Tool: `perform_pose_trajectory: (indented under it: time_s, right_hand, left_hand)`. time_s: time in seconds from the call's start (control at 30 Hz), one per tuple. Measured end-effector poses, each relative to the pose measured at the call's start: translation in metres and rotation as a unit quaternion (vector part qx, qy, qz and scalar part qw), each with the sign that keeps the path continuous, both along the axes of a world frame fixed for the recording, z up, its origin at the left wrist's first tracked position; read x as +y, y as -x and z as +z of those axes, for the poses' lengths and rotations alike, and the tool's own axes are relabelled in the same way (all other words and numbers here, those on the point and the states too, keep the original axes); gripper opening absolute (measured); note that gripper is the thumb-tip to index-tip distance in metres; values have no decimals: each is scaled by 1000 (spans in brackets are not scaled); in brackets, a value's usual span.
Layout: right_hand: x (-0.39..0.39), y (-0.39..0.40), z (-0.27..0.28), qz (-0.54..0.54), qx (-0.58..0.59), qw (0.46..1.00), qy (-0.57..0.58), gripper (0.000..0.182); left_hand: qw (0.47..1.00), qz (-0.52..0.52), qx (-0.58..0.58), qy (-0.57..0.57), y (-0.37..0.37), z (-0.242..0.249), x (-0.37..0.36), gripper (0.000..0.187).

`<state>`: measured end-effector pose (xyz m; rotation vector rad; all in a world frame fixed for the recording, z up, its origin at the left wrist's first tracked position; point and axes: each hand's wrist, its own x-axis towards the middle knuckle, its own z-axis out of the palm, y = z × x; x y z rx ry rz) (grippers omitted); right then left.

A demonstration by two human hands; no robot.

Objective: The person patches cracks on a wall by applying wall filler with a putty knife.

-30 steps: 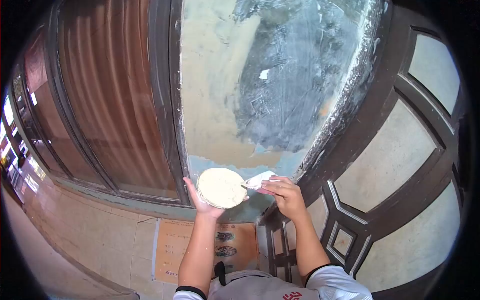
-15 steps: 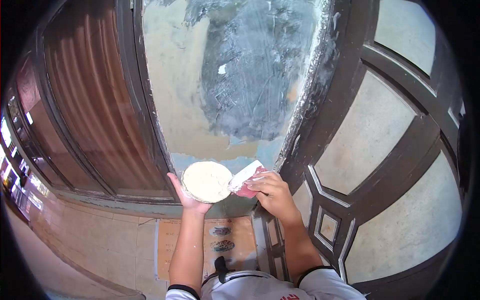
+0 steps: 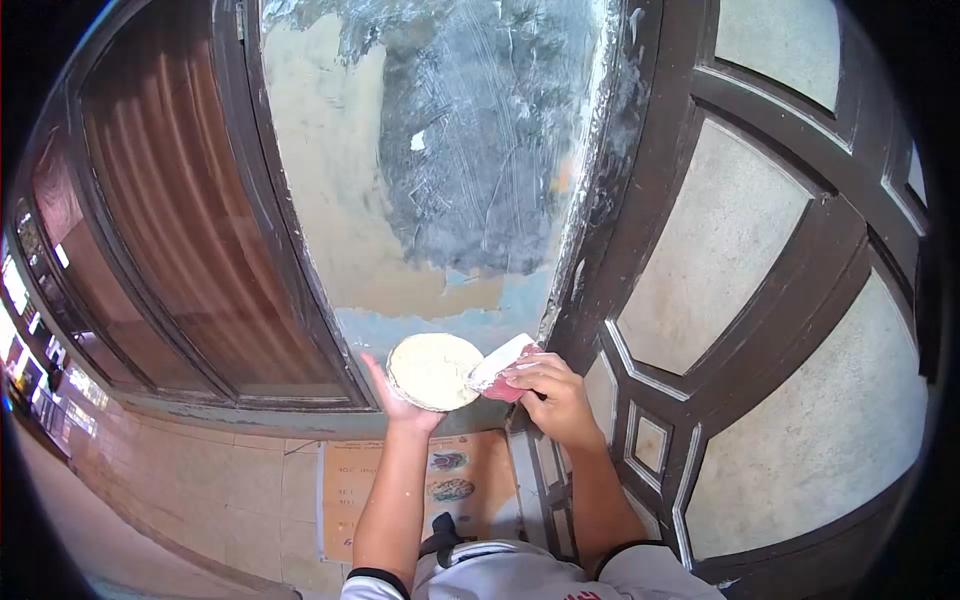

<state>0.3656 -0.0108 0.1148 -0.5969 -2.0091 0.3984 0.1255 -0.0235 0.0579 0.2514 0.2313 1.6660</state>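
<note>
Red scraper (image 3: 505, 386), white-smeared, is pinched tight in your right hand (image 3: 560, 402), touching cream paste (image 3: 430, 366). Your left hand (image 3: 405, 411) cups the paste's round holder from below, thumb spread, near the wall (image 3: 330, 240)'s foot. Its middle looks coated grey, with 1 white fleck (image 3: 418, 141); its blue lower strip (image 3: 400, 328) seems uncoated.

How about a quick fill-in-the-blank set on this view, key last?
Pale paste sits over the person's ____ hand.
The smeared scraper is gripped by the ____ hand.
The curtain behind the window glass is ____ in colour.
The orange poster lies on the ____.
Missing words: left; right; brown; floor.
</note>
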Motion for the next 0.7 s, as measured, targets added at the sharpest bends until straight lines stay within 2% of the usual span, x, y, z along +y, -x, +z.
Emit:
perform_pose_trajectory:
  time_s: [0.33, 0.4, 0.7]
  right_hand:
    - [16, 23, 2, -35, 21, 999, -6, 25]
    - [23, 30, 1, -45, 19, 999, -11, 26]
    - [53, 78, -4, -95, 37, 995, -18, 21]
  left_hand:
    - [1000, -1, 7, 16, 23, -2, 17, 111]
    - [997, -66, -9, -45, 32, 3, 18, 115]
    - [987, -124, -10, -97, 75, 10, 30, 123]
